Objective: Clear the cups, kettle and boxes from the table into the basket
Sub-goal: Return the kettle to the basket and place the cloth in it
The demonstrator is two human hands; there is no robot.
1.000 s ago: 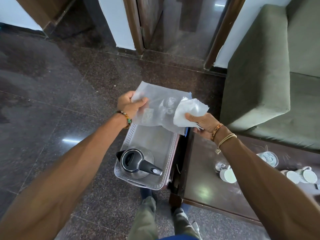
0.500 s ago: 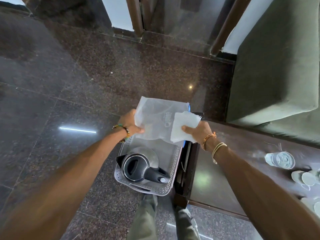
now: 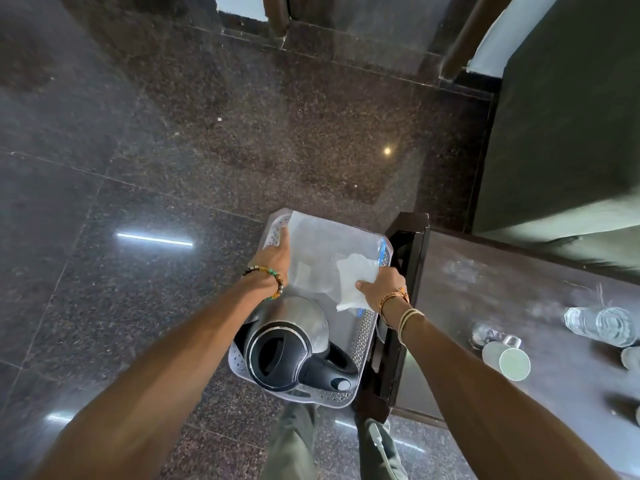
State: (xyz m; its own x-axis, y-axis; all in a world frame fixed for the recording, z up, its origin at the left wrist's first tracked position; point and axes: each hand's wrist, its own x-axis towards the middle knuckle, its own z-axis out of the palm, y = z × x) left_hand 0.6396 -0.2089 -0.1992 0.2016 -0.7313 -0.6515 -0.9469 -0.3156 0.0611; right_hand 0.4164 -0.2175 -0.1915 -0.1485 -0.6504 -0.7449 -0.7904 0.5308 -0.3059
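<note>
The pale grey plastic basket [image 3: 362,337] has walls patterned with rows of small round holes. Inside it, the brushed silver steel kettle [image 3: 298,344] carries a glossy black lid ring and black handle with a grey button. Beyond the kettle in the basket lies a milky translucent plastic bag [image 3: 322,251] with a blue edge, and a white crumpled tissue [image 3: 355,282]. Under the basket, the polished granite floor [image 3: 207,150] is dark brown, speckled.

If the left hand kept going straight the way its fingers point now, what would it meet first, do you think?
Probably the far wall of the basket. The left hand points away from the person along the edge of the plastic bag, its fingertips already close to that perforated wall; depth is hard to judge.
</note>
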